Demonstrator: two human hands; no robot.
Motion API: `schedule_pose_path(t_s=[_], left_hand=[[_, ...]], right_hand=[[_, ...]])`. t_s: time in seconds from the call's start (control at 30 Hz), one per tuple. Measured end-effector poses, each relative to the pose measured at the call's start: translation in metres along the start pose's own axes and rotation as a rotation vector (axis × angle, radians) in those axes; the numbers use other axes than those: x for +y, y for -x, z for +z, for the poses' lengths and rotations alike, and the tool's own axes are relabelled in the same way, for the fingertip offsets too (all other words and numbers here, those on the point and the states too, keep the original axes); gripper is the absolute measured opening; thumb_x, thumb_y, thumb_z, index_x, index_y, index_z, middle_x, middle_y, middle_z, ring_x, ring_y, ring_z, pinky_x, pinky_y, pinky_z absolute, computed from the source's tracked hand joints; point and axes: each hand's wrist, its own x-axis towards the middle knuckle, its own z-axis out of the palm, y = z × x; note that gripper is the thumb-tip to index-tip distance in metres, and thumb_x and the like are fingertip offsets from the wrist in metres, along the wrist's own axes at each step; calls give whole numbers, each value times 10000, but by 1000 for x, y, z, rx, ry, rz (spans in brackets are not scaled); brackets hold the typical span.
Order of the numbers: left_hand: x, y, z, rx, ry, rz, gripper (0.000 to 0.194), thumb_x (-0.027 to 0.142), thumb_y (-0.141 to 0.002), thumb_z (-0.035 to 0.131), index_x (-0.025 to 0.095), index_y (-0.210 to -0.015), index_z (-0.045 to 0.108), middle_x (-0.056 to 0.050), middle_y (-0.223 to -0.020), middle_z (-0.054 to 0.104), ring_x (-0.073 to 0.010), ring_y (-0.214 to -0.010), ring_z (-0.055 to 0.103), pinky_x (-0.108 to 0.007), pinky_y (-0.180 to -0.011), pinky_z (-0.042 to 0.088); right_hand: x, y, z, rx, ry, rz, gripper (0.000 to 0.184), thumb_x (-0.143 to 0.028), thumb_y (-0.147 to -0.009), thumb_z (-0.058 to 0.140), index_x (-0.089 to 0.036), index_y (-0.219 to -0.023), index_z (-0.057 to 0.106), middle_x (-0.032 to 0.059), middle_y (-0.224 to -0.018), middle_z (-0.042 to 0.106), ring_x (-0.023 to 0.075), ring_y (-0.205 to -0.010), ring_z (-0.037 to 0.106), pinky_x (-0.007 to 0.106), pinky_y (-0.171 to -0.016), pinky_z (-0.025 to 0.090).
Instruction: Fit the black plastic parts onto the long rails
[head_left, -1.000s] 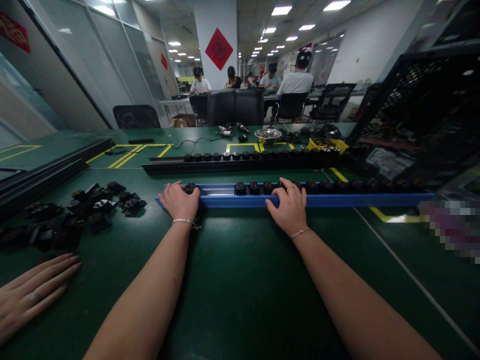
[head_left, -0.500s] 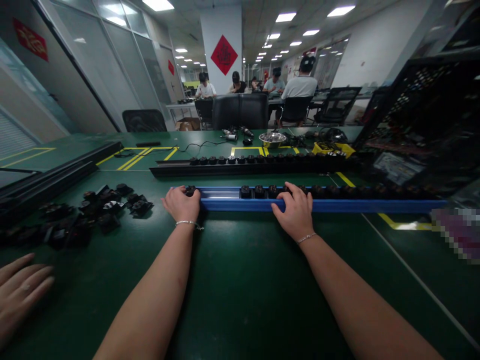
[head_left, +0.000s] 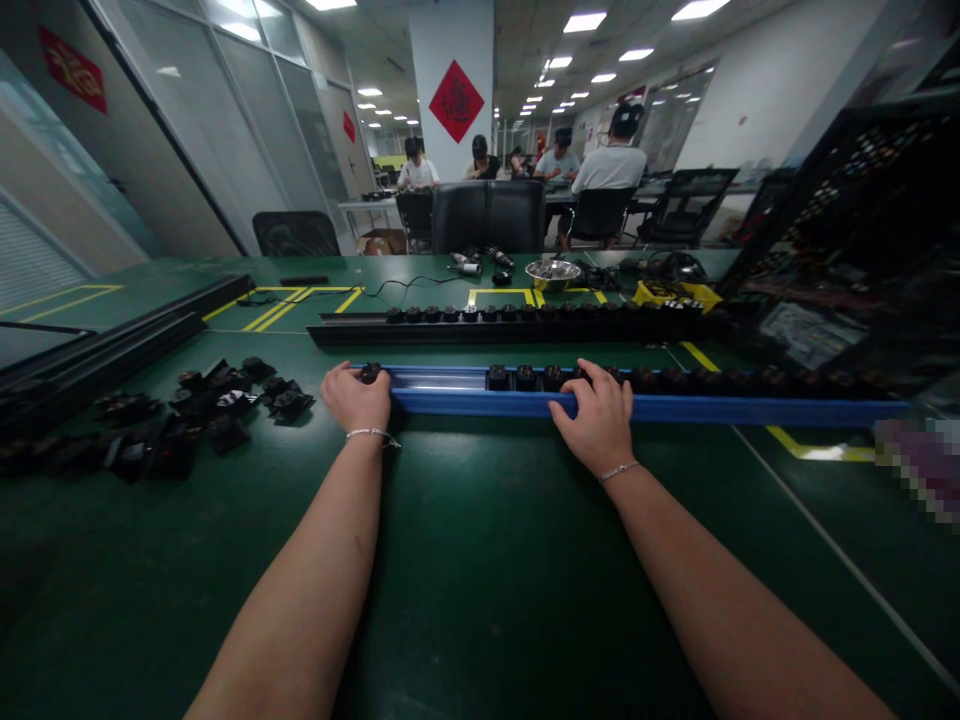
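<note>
Two hands on the blue rail (head_left: 465, 404), which runs left to right across the green table (head_left: 465, 570)! Over at its left end, the left hand (head_left: 355, 400) has a black module (head_left: 370, 373) between thumb and fingers, a narrow grip. Right hand (head_left: 604, 425) straddles the rail, thumb at the near wall, fingers reaching over; whether they pinch a module beneath, can't tell. Bare channel between, seated modules (head_left: 526, 377) stretching right, loose modules (head_left: 227, 436) heaped left, a black rail (head_left: 420, 333) just beyond on the far side.
</note>
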Motion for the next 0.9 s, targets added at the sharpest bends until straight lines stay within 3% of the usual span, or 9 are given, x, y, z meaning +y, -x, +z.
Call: schedule_pose_path(t_s=[0.27,0.53,0.9], left_hand=[[-10,-9,0,-17,75,-135,252,300,-681,583,171,-897,570,-95,-1101,599,-243,-1088,518,-359,-982,381],[-19,-15,-2,-58,125,-288,257,347,-714,605,208,-914,524,1,-923,624,-189,-873,554,-360,-872,442],[-29,-26,-3,-67,120,-346,284,374,-738,591,221,-959,499,-4,-970,614,-203,-932,555,-369,-907,438]], right_hand=[[4,0,2,2,-4,-21,182,-368,-788,504,-205,-837,568,118,-1311,467,295,-1223,390,605,-1032,185],[4,0,1,0,-5,-19,175,-358,-795,498,-210,-847,574,113,-1310,470,293,-1223,391,598,-1037,184],[4,0,1,-8,-6,-17,177,-364,-792,503,-210,-846,570,109,-1314,467,290,-1232,383,594,-1041,181]])
